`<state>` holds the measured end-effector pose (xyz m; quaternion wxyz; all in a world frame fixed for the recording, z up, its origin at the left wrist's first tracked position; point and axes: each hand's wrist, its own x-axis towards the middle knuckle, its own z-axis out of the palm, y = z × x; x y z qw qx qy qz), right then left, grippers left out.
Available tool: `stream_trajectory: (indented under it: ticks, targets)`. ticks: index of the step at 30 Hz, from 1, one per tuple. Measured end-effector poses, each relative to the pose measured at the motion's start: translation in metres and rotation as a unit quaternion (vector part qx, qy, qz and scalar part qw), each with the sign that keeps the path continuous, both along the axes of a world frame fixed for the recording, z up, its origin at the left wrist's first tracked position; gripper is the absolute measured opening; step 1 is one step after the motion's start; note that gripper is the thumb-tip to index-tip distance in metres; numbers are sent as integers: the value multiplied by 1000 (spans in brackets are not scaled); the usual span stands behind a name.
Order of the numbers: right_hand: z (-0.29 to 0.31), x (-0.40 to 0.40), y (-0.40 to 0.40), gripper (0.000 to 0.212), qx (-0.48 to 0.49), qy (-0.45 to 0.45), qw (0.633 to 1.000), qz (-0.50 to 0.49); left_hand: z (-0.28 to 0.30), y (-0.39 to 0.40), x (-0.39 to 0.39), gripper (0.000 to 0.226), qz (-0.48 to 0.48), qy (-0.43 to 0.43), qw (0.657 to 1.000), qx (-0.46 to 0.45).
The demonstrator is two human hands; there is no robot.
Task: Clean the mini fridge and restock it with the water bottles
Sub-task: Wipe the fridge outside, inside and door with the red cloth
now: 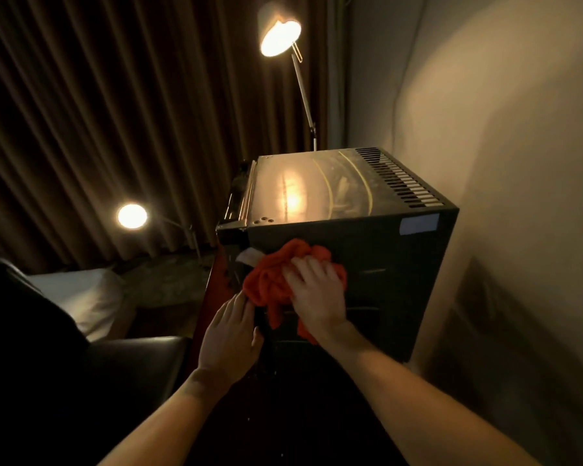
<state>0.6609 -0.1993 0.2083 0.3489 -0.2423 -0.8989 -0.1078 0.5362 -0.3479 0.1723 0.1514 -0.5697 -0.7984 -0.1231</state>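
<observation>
A black mini fridge (pixel 401 264) stands against the wall, seen from above, its dusty top reflecting lamp light. My right hand (pixel 317 290) presses a bunched orange cloth (pixel 270 280) against the fridge's near side panel. A white tag sticks out of the cloth at its upper left. My left hand (pixel 231 334) lies against the fridge's left corner edge just below the cloth, with its fingers straight. No water bottles are in view.
A beige wall (pixel 502 163) runs along the right of the fridge. Brown curtains (pixel 115 112) hang behind. A lit floor lamp (pixel 280 35) stands behind the fridge and a second lamp (pixel 132 216) glows at left. A dark leather seat (pixel 132 361) and white pillow (pixel 85 297) sit lower left.
</observation>
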Motion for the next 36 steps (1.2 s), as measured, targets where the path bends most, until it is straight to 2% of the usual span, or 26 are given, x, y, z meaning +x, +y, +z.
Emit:
stream_trajectory:
  ticks: [2, 5, 7, 9, 12, 15, 17, 19, 23, 26, 29, 31, 33, 36]
  targets:
    - [-14, -11, -7, 46, 26, -24, 999, 16, -5, -5, 1, 77, 6, -2, 1000, -9]
    - [-24, -1, 4, 29, 54, 23, 998, 33, -8, -9, -1, 84, 9, -6, 1000, -20]
    - [-28, 23, 21, 29, 55, 36, 998, 11, -9, -7, -2, 82, 17, 0, 999, -28]
    - [-27, 61, 40, 41, -10, -4, 999, -42, -10, -1, -1, 76, 28, 8, 999, -33]
    - [-28, 119, 72, 56, -137, -57, 977, -155, -11, 9, 2, 72, 35, 9, 999, -40]
    - [-37, 142, 90, 46, -178, 14, 966, -186, -14, 13, 5, 71, 45, 22, 998, -37]
    - [-40, 127, 82, 37, -182, 56, 962, -196, -17, 12, 5, 69, 47, 5, 999, -24]
    - [-43, 98, 63, 32, -166, 98, 967, -168, -19, 6, 4, 67, 46, -21, 999, -13]
    - [-49, 27, 15, 35, -85, 150, 984, -44, -20, -14, -8, 71, 63, -16, 998, -9]
    - [-45, -24, -25, 40, -60, 68, 996, 24, -19, -26, -16, 74, 67, -33, 997, -17]
    - [-51, -41, -36, 52, -36, -28, 998, 44, -16, -28, -18, 78, 47, -27, 998, -21]
    - [-60, -30, -24, 61, -7, -69, 996, 58, -18, -25, -18, 77, 44, -30, 998, -20]
    - [-70, -9, -7, 58, 8, -82, 995, 59, -22, -20, -15, 76, 43, -28, 998, -30]
    - [-84, 34, 23, 54, -18, -83, 996, 3, -28, -7, -6, 72, 36, -15, 999, -38]
